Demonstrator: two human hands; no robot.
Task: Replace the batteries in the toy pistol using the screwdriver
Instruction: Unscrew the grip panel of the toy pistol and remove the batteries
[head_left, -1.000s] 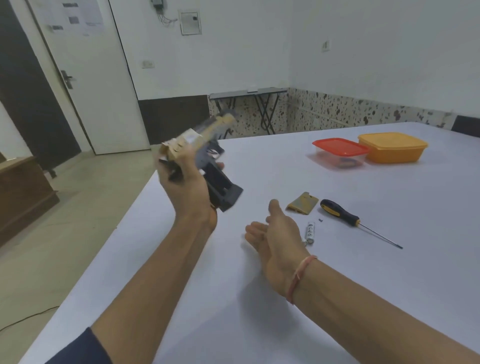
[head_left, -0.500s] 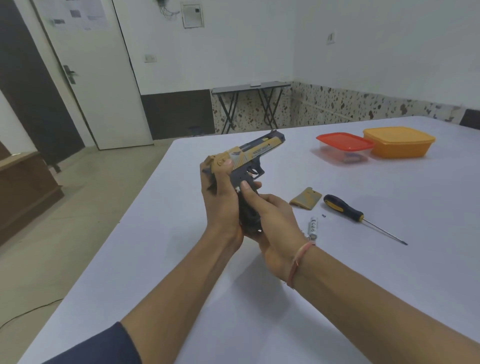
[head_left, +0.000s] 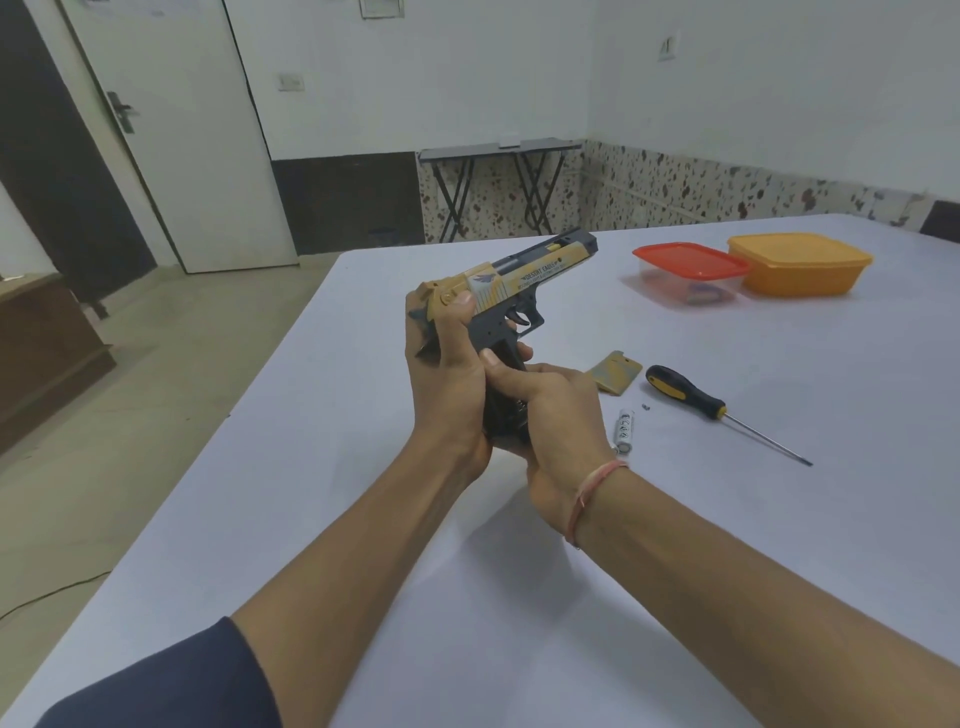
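- Head view: my left grip (head_left: 447, 374) is wrapped tight round the back of the pistol (head_left: 519, 280), thumb up on the tan slide. It holds the pistol above the tabletop (head_left: 779, 519), muzzle pointing far and right.
- My right grip (head_left: 556, 410) curls round the lower handle, thumb pressed on its side. I cannot tell whether it also has a cell inside its fingers.
- The cover (head_left: 613, 372) lies on the tabletop just right of my right grip. The screwdriver (head_left: 685, 392) is beside it, with a tiny screw (head_left: 647, 407) between them and one battery (head_left: 625, 431) a little nearer to me.
- Far right sit a red-lid box (head_left: 691, 262) and an orange box (head_left: 800, 262), touching.
- My read: the handle bay is open and I am working a cell in or out of it.
- To do it well, I would hold the pistol steady with the left and turn the open bay towards the camera. I would push with the right thumb along the cell, not across it.
- I would work low over the tabletop so a loose cell does not roll, and keep my sleeve off the screw.
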